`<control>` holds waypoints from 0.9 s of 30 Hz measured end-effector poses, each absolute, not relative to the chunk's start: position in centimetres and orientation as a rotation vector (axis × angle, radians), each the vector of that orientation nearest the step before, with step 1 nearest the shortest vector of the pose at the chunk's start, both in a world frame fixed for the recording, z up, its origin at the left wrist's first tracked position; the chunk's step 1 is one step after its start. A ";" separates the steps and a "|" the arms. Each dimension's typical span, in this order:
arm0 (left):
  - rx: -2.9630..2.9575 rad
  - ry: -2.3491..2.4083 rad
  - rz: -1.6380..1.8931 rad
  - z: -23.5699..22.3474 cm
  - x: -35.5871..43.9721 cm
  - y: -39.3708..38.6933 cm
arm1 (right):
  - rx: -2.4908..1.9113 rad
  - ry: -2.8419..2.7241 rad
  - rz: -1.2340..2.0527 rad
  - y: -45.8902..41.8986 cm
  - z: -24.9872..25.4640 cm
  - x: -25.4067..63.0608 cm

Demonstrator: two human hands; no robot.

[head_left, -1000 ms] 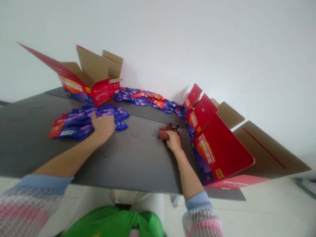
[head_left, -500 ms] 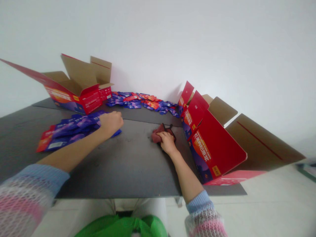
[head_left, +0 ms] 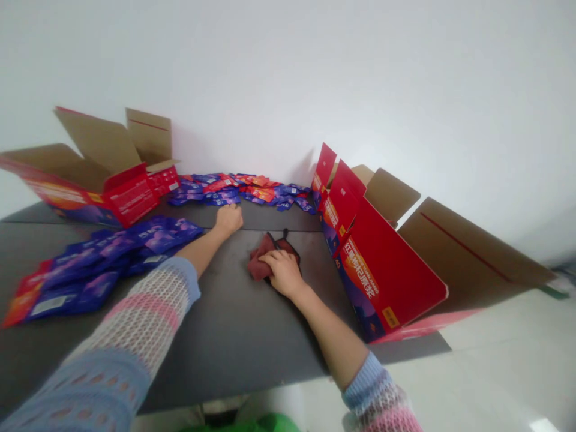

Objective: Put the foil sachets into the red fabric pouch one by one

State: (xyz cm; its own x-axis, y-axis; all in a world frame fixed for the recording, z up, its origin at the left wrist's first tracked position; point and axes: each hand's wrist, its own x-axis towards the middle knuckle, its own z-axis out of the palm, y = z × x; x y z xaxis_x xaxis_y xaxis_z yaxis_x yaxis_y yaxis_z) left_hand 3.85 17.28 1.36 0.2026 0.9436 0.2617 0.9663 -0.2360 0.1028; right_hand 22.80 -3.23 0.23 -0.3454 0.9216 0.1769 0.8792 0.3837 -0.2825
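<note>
My left hand (head_left: 229,219) is closed in a fist on the dark table, just in front of the long row of packets (head_left: 225,186) by the wall. Whatever it may hold is hidden. Under the fingers of my right hand (head_left: 286,273) is a crumpled reddish-brown cloth (head_left: 260,264) with a dark edge and a small loop, gripped against the tabletop. To the left, a fanned pile of blue and red packets (head_left: 112,255) lies beside my left forearm.
An open red carton (head_left: 132,195) stands at the back left, flaps up. Along the right side stand more open red cartons (head_left: 382,270), the nearest with a wide flap leaning outward. A pale wall (head_left: 288,78) rises behind the grey table (head_left: 225,336).
My left hand has moved right and away from the packet pile, toward the back row. My right hand has slid left with the cloth. The view has shifted a little.
</note>
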 end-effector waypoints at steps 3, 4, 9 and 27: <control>-2.287 -1.928 -0.466 0.3 4.1 19.4 | -1.567 -2.337 0.174 -3.3 0.0 22.7; -2.249 -1.948 -0.464 -0.1 4.0 20.2 | -1.569 -2.333 0.164 -3.3 -0.1 22.6; -2.127 -2.302 -0.370 -1.4 3.0 23.1 | -1.585 -2.327 0.152 -3.3 -0.3 22.6; -2.377 -1.865 -0.303 -0.6 1.9 15.4 | -1.506 -2.301 0.275 -2.4 0.0 23.3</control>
State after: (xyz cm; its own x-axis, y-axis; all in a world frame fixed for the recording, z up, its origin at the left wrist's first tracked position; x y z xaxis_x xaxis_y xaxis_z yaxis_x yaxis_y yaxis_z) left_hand 1.91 15.39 -0.56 0.2281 0.9484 0.2201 0.9694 -0.2423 0.0399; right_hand 23.27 -2.36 -0.01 -0.3568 0.9121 0.2021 0.8387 0.4080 -0.3608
